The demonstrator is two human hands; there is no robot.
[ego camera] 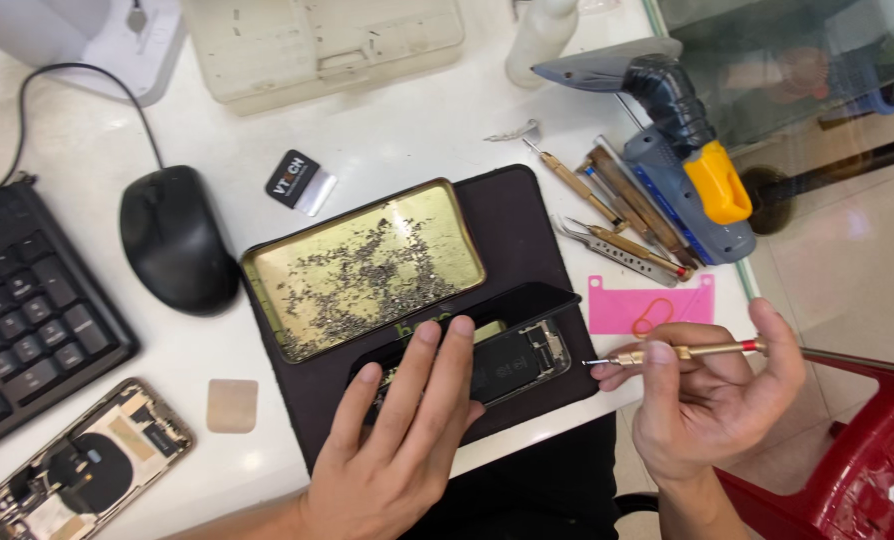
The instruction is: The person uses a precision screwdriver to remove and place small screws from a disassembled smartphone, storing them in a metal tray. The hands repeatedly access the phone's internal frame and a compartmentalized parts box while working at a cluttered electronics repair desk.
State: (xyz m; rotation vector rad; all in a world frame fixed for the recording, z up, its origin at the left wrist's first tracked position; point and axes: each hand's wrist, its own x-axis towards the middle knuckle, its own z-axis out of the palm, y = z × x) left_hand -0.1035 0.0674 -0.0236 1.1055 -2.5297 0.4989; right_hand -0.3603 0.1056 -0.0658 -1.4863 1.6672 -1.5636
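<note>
Left hand [392, 455] hides much of the opened phone [487, 360] — keyboard [22, 310] cut off.

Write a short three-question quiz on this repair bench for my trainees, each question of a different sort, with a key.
1. True or false: the right hand holds a screwdriver.
2. What does the left hand press on? A) mouse B) opened phone C) keyboard
3. Fill in: the gold tray holds many tiny ____.

Key: 1 true. 2 B, the opened phone on the dark mat. 3 screws.
</note>
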